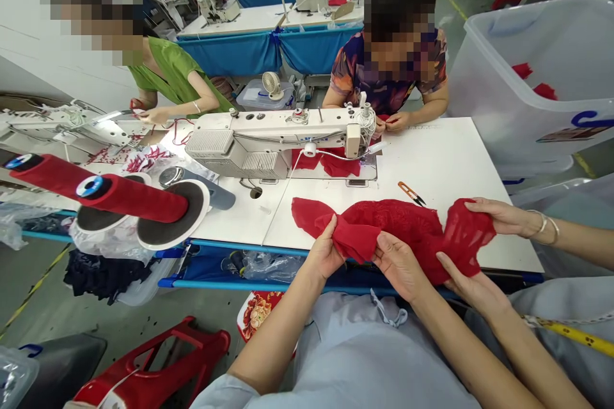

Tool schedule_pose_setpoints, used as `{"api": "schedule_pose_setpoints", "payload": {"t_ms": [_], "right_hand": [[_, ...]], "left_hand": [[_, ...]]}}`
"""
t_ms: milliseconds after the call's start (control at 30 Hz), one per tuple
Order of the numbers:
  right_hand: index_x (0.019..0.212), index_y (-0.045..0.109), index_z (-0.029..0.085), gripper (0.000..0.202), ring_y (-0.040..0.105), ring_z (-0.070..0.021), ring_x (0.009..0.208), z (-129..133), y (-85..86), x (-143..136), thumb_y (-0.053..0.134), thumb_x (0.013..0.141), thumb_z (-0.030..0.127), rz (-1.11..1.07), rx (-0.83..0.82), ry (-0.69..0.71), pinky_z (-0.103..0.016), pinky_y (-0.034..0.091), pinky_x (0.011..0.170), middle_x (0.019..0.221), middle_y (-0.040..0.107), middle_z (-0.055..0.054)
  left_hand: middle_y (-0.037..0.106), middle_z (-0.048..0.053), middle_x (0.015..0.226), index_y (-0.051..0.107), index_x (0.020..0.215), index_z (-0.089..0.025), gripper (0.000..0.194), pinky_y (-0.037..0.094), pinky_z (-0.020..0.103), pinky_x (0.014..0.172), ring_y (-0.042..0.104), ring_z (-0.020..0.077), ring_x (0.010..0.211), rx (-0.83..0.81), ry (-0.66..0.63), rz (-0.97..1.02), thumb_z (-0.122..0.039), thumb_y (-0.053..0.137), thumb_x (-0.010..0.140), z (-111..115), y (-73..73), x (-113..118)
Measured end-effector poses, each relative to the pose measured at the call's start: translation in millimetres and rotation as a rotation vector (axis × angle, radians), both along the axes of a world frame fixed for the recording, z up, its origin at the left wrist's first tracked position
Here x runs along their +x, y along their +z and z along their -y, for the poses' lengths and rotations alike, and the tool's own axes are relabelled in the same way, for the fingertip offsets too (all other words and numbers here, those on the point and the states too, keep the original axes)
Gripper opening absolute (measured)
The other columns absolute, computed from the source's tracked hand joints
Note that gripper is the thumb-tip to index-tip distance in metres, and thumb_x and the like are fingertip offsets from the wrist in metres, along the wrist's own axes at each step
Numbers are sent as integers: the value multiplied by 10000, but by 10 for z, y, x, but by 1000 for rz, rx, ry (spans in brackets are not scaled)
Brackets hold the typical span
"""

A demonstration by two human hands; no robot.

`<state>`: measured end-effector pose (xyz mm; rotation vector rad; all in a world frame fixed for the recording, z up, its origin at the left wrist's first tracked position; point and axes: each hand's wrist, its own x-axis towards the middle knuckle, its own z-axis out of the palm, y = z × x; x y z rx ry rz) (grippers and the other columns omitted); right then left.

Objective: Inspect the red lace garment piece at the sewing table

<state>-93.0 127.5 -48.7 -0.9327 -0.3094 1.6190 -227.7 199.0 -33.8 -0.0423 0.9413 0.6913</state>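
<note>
Both my hands are closed on a red fabric piece [357,236] with a smooth folded part, held over the table's near edge. My left hand [327,252] pinches its left side, and my right hand [397,263] grips the right side between thumb and fingers. Red lace fabric [396,220] lies just behind, on the white table [444,153]; whether it is joined to my piece I cannot tell. At the right, a co-worker's two hands [499,216] hold a sheer red part [467,233] of the fabric. Orange-handled thread snips [411,193] lie beyond it.
A white sewing machine [288,131] stands across the table, with a person [386,70] handling red fabric behind it. Large red thread cones [144,198] stand at the left. Another person in green [177,77] works beyond. A clear plastic bin [527,96] is at the right, a red stool [163,364] below left.
</note>
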Motion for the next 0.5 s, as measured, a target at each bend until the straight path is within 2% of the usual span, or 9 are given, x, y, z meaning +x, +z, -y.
{"api": "schedule_pose_setpoints", "payload": {"t_ms": [67,200,367,500], "right_hand": [[934,713,212,338,656,-188,862,-5,15,-11,812,642,351,37,-3,23,-299,506,786,947,730,-47],[940,714,221,330,628,-152,810,-13,37,-22,816,637,304,44,-5,-2,-262,496,758,920,719,-23],[779,712,193,228,519,-109,614,0,74,-27,781,677,385,-2,-44,51,-225,446,570,720,643,-5],[706,679,187,227,391,-84,542,7,88,-38,800,648,370,80,-36,70,-216,350,495,632,546,31]], "left_hand": [[709,82,776,621,849,-95,306,538,300,780,672,160,716,42,27,16,-374,503,894,0,4,-12],[707,76,815,613,830,-104,65,532,309,818,672,156,735,151,59,-3,-168,616,823,27,-14,-15],[690,67,773,603,786,-105,97,527,310,822,663,154,705,188,53,-39,-148,685,759,40,-35,-10],[680,59,740,594,754,-107,90,528,303,799,655,149,682,187,54,-49,-141,677,765,30,-5,5]]}}
